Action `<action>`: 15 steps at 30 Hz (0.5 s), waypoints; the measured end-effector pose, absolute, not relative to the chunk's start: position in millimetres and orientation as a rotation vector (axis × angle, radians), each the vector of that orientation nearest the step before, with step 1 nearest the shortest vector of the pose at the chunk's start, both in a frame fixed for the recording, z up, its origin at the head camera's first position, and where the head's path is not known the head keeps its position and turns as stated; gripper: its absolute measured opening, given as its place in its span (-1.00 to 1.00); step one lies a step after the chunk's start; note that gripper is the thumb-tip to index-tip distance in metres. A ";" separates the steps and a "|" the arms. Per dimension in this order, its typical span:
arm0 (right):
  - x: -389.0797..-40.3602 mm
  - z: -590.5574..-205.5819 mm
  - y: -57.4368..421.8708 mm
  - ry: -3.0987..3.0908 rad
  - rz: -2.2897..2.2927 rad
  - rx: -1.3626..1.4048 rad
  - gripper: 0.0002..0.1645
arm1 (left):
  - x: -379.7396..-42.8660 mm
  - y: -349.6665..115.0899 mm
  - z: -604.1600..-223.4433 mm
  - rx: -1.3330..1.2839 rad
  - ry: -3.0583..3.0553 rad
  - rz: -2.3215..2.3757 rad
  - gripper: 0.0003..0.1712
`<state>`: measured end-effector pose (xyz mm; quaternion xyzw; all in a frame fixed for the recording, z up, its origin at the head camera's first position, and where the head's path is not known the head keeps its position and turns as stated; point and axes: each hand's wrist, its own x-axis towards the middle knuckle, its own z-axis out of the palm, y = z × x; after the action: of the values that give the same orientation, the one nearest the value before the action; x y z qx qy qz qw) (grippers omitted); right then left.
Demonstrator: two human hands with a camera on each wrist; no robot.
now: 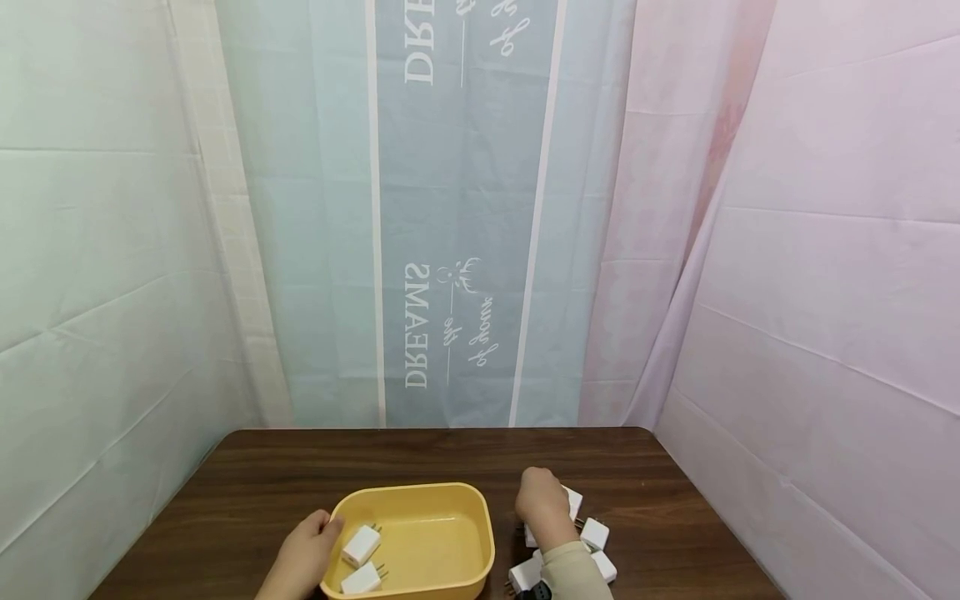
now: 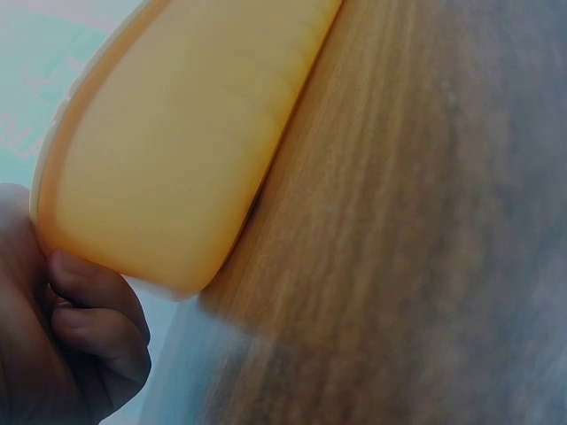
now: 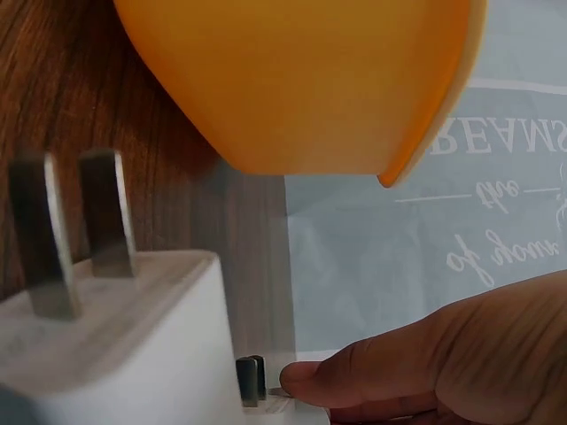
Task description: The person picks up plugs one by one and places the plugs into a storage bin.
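Observation:
A yellow plastic tub (image 1: 420, 550) stands on the table, with two white power adapters inside at its left; one adapter (image 1: 362, 546) lies behind the other (image 1: 363, 578). My left hand (image 1: 306, 550) grips the tub's left rim, thumb inside; the left wrist view shows curled fingers (image 2: 97, 332) against its outer wall. To the right of the tub, my right hand (image 1: 543, 504) reaches over a loose group of white adapters (image 1: 595, 534). In the right wrist view its thumb and fingers pinch one adapter (image 3: 306, 413) beside the prongs. My hand and sleeve hide part of the group.
Under everything is a dark wood-grain table (image 1: 300, 467). A nearer adapter (image 3: 151, 345) has its two flat prongs pointing up in the right wrist view. Printed cloth (image 1: 465, 208) hangs behind the table, and pale cloth sheets (image 1: 840, 317) close off both sides.

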<state>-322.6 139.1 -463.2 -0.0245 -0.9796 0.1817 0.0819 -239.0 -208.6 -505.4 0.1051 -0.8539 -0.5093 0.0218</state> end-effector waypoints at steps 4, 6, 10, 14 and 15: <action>-324.0 -465.1 139.0 -2.927 0.524 -0.071 -0.91 | -238.1 -207.2 -506.0 0.330 -2.645 -1.580 -0.63; -324.9 -466.5 139.3 -2.928 0.515 -0.066 -0.90 | -237.8 -206.1 -506.2 0.335 -2.642 -1.585 -0.64; -326.9 -470.1 140.1 -2.920 0.500 -0.065 -0.88 | -236.8 -203.8 -506.2 0.333 -2.638 -1.587 -0.64; -329.8 -473.0 141.3 -2.910 0.498 -0.061 -0.86 | -235.4 -201.7 -505.8 0.313 -2.635 -1.576 -0.63; -330.2 -473.7 141.8 -2.907 0.501 -0.058 -0.86 | -235.2 -201.4 -506.0 0.315 -2.633 -1.573 -0.63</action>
<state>-330.2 141.8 -473.7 -0.0197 -0.9808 0.1689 0.0955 -235.2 -201.4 -506.0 0.1021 -0.8537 -0.5099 0.0292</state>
